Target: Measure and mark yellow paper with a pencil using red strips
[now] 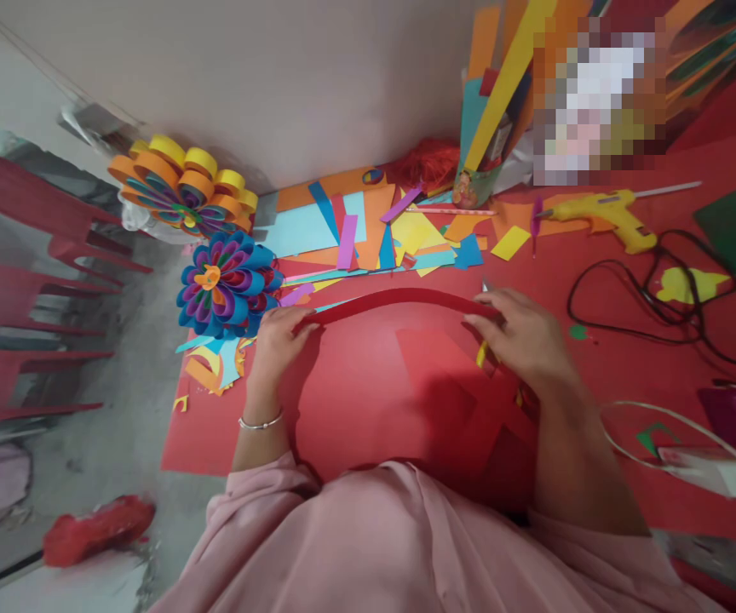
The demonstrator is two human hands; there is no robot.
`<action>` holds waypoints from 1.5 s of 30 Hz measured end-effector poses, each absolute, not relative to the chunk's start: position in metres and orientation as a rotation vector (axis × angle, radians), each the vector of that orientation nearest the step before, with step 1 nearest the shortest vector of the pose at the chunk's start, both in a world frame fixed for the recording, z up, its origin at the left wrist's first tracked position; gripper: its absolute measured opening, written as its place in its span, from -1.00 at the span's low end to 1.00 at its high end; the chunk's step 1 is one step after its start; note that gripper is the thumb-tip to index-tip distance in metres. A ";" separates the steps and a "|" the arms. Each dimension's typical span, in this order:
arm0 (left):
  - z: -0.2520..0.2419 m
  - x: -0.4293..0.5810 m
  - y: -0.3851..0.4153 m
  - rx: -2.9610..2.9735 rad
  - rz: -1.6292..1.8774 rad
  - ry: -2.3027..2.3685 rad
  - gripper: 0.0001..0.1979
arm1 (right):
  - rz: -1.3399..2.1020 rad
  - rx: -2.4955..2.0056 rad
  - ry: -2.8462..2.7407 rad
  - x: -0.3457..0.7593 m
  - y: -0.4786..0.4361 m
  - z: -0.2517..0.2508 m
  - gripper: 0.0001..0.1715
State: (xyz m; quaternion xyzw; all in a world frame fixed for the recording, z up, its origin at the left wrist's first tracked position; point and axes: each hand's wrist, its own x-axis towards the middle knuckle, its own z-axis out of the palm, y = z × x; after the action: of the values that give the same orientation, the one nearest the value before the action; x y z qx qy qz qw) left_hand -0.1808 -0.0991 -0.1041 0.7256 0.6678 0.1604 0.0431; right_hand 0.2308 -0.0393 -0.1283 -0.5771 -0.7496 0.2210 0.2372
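Note:
A large red paper sheet (368, 383) lies in front of me, its far edge bowed up into an arch. My left hand (278, 340) pinches the left end of that edge, fingers closed on the paper. My right hand (521, 340) grips the right end; a yellow-handled tool, likely scissors, shows under its fingers, with a metal tip near the thumb. A silver bangle (261, 422) sits on my left wrist. Pink sleeves cover my arms at the bottom.
Coloured paper scraps (374, 230) litter the far side. Two paper flowers, orange-yellow (182, 187) and blue-purple (227, 285), lie at the left. A yellow glue gun (604, 213) with a black cord (629, 298) rests at the right. Red plastic chairs (36, 281) stand far left.

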 end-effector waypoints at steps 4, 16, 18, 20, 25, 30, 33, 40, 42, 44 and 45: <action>-0.100 -0.184 -0.103 2.273 0.432 2.119 -0.74 | 0.649 -1.568 -2.048 0.231 -0.040 -0.129 -0.78; -0.078 -0.189 -0.128 2.016 -0.072 2.567 -0.71 | 0.731 -1.530 -1.938 0.230 -0.040 -0.132 -0.74; -0.080 -0.190 -0.126 1.958 -0.052 2.522 -0.70 | 0.734 -1.520 -1.938 0.228 -0.041 -0.132 -0.76; -0.083 -0.188 -0.124 1.973 -0.017 2.425 -0.70 | 0.766 -1.517 -1.951 0.226 -0.042 -0.131 -0.78; -0.089 -0.186 -0.120 2.061 0.074 2.314 -0.75 | 0.762 -1.497 -1.947 0.224 -0.044 -0.131 -0.78; -0.091 -0.191 -0.122 2.078 0.158 2.298 -0.74 | 0.729 -1.457 -1.891 0.229 -0.041 -0.136 -0.77; -0.092 -0.191 -0.121 2.072 0.296 2.267 -0.75 | 0.686 -1.464 -1.867 0.232 -0.041 -0.138 -0.82; -0.082 -0.181 -0.117 1.552 1.418 2.086 -0.64 | 0.823 -1.545 -1.632 0.232 -0.043 -0.128 -0.73; -0.074 -0.176 -0.114 1.391 1.701 1.863 -0.40 | 0.937 -1.544 -1.522 0.230 -0.046 -0.120 -0.67; -0.067 -0.165 -0.108 1.274 1.767 1.717 -0.30 | 1.020 -1.528 -1.438 0.228 -0.052 -0.112 -0.62; -0.065 -0.157 -0.104 1.193 1.737 1.681 -0.33 | 1.061 -1.526 -1.404 0.226 -0.056 -0.108 -0.61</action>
State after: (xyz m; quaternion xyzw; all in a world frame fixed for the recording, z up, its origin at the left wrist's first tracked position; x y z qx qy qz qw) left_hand -0.1566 -0.1041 -0.0651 0.4318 0.6081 0.6284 0.2212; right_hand 0.2262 -0.0556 -0.1079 -0.6017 -0.5536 0.4187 0.3952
